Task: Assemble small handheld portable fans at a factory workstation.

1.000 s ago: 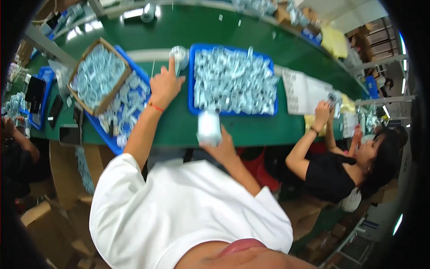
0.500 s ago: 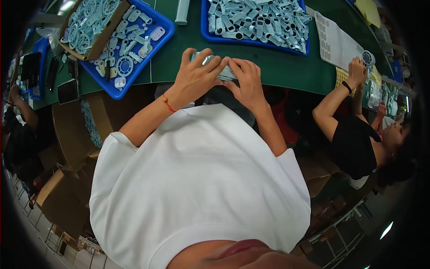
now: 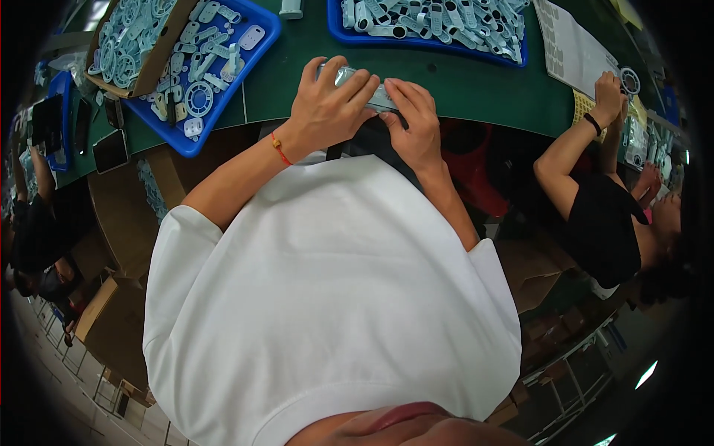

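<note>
My left hand (image 3: 327,108) and my right hand (image 3: 413,123) are closed together on one pale grey-blue plastic part (image 3: 370,88), held at the near edge of the green table (image 3: 461,89). The left fingers wrap over its top and the right fingers pinch its right end. A red cord bracelet (image 3: 280,150) circles my left wrist. Beyond my hands lies a blue tray (image 3: 428,26) heaped with several similar pale parts. My white shirt fills the lower middle of the view and hides my lap.
A second blue tray (image 3: 216,67) with pale parts and a cardboard box (image 3: 137,41) sits at the left. A person in a black top (image 3: 606,223) works at the right, hands near a ring part (image 3: 629,80) and paper sheets (image 3: 580,52). Cardboard boxes stand on the floor.
A second ago my left hand reached out to the trays while the right held a part low. Both hands have since come together at the table edge on one part.
</note>
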Demonstrator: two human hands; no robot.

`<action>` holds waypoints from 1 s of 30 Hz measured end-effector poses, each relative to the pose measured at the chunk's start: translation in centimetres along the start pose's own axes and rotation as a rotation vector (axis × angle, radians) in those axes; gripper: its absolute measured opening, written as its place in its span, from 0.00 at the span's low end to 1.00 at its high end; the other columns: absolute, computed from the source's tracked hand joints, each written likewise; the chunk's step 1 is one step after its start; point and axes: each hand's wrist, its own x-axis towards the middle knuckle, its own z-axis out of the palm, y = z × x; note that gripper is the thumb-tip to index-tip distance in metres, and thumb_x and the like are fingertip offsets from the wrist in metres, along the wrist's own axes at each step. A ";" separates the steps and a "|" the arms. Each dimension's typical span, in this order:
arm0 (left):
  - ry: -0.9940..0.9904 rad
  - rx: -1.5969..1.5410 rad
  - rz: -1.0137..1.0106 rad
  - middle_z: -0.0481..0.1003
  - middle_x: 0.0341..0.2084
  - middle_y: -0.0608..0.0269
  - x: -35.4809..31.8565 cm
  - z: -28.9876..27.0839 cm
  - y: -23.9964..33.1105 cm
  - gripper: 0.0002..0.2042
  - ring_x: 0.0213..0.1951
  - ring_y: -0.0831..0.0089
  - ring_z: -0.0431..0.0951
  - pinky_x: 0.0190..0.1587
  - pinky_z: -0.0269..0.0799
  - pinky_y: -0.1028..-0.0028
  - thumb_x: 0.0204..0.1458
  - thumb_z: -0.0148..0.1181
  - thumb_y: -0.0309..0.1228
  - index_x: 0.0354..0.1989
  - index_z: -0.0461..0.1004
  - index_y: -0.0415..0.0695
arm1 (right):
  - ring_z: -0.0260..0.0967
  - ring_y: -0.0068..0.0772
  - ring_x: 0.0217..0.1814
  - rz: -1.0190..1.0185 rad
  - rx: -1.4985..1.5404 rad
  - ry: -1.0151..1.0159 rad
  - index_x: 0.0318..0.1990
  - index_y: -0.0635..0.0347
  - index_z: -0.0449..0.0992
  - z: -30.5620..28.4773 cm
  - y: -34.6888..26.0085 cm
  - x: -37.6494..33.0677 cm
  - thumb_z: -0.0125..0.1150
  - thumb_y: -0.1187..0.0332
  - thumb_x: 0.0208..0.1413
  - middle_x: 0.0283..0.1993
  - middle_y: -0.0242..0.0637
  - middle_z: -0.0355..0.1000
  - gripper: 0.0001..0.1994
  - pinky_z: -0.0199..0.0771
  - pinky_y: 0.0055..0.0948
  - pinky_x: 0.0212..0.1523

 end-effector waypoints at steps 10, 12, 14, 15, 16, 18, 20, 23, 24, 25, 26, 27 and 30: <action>-0.006 0.041 0.011 0.73 0.39 0.67 0.0 0.0 0.0 0.17 0.43 0.59 0.69 0.45 0.63 0.60 0.45 0.61 0.42 0.42 0.75 0.47 | 0.66 0.43 0.52 -0.056 -0.063 0.129 0.46 0.63 0.75 1.1 0.1 -0.4 0.63 0.81 0.38 0.49 0.39 0.71 0.21 0.67 0.36 0.52; -0.011 0.045 0.008 0.73 0.38 0.67 -0.1 0.2 -0.1 0.17 0.43 0.59 0.69 0.45 0.63 0.61 0.45 0.61 0.42 0.42 0.75 0.47 | 0.66 0.43 0.51 -0.050 -0.059 0.136 0.46 0.63 0.75 1.3 0.2 -0.3 0.63 0.81 0.38 0.49 0.39 0.71 0.22 0.67 0.35 0.52; 0.011 0.052 0.007 0.74 0.39 0.68 -0.2 0.3 -0.1 0.17 0.44 0.60 0.69 0.45 0.64 0.61 0.45 0.61 0.42 0.42 0.76 0.48 | 0.66 0.43 0.52 -0.026 -0.016 0.141 0.46 0.62 0.75 1.2 0.0 -0.3 0.62 0.82 0.37 0.48 0.38 0.72 0.22 0.67 0.35 0.52; 0.008 0.048 0.006 0.74 0.39 0.68 -0.3 0.3 0.0 0.17 0.44 0.60 0.69 0.45 0.64 0.61 0.45 0.61 0.42 0.42 0.76 0.48 | 0.66 0.43 0.52 -0.022 -0.016 0.139 0.46 0.62 0.75 1.3 0.1 -0.5 0.62 0.82 0.37 0.48 0.38 0.72 0.22 0.67 0.35 0.52; 0.014 0.054 -0.004 0.74 0.38 0.68 -0.3 0.3 0.0 0.17 0.44 0.60 0.69 0.46 0.64 0.62 0.44 0.61 0.42 0.42 0.76 0.48 | 0.66 0.43 0.51 -0.039 -0.027 0.142 0.46 0.61 0.75 1.4 0.3 -0.4 0.63 0.81 0.38 0.49 0.38 0.71 0.22 0.67 0.35 0.52; 0.026 0.061 -0.011 0.74 0.38 0.68 -0.3 0.2 0.0 0.18 0.44 0.61 0.69 0.46 0.64 0.62 0.44 0.62 0.42 0.42 0.76 0.48 | 0.66 0.43 0.51 -0.061 -0.041 0.148 0.47 0.61 0.75 1.1 0.3 -0.3 0.63 0.80 0.38 0.49 0.37 0.71 0.22 0.66 0.35 0.52; -0.025 0.023 -0.014 0.74 0.41 0.68 -0.3 -0.1 -0.2 0.20 0.45 0.59 0.69 0.49 0.64 0.60 0.42 0.63 0.43 0.44 0.75 0.48 | 0.65 0.43 0.51 -0.078 -0.127 0.025 0.49 0.60 0.73 0.4 0.2 0.3 0.66 0.76 0.38 0.50 0.37 0.70 0.24 0.65 0.36 0.51; -0.025 -0.100 -0.086 0.68 0.47 0.67 -0.1 -0.6 0.0 0.24 0.49 0.59 0.66 0.52 0.60 0.57 0.35 0.68 0.40 0.44 0.74 0.49 | 0.65 0.39 0.48 -0.053 -0.373 -0.051 0.52 0.58 0.71 0.2 -1.7 0.8 0.67 0.69 0.39 0.48 0.36 0.69 0.27 0.63 0.36 0.47; 0.055 -0.094 -0.142 0.65 0.50 0.64 -0.1 -1.2 0.4 0.27 0.52 0.59 0.63 0.55 0.59 0.57 0.35 0.69 0.39 0.48 0.72 0.48 | 0.65 0.42 0.47 -0.085 -0.362 -0.055 0.55 0.57 0.68 0.5 -0.8 0.7 0.68 0.67 0.39 0.48 0.39 0.68 0.30 0.64 0.38 0.47; 0.136 -0.085 -0.199 0.61 0.54 0.61 0.1 -1.9 0.8 0.30 0.55 0.58 0.61 0.57 0.57 0.57 0.35 0.70 0.39 0.51 0.69 0.47 | 0.65 0.42 0.47 -0.099 -0.367 -0.046 0.55 0.57 0.68 0.1 -0.9 1.1 0.68 0.67 0.39 0.48 0.39 0.68 0.30 0.64 0.38 0.47; 0.326 -0.325 -0.331 0.55 0.56 0.56 -1.0 -1.2 0.8 0.39 0.59 0.59 0.56 0.60 0.54 0.60 0.37 0.71 0.37 0.60 0.58 0.45 | 0.65 0.43 0.49 0.042 -0.151 -0.083 0.56 0.57 0.67 -0.3 -1.3 1.5 0.67 0.68 0.41 0.49 0.40 0.67 0.30 0.64 0.37 0.50; 0.361 -0.585 -0.553 0.54 0.56 0.55 -2.2 -1.0 1.2 0.42 0.59 0.59 0.56 0.60 0.54 0.60 0.39 0.70 0.37 0.62 0.52 0.44 | 0.65 0.44 0.51 0.182 0.067 -0.123 0.57 0.57 0.67 -0.6 -1.7 1.7 0.66 0.69 0.43 0.50 0.42 0.67 0.29 0.63 0.36 0.52; 0.125 -1.331 -0.827 0.50 0.59 0.53 -3.0 -1.8 2.5 0.48 0.61 0.58 0.55 0.61 0.53 0.61 0.41 0.70 0.39 0.66 0.41 0.42 | 0.65 0.38 0.53 0.344 0.589 -0.118 0.57 0.64 0.64 -1.0 -3.1 1.7 0.61 0.69 0.50 0.51 0.43 0.66 0.26 0.63 0.32 0.52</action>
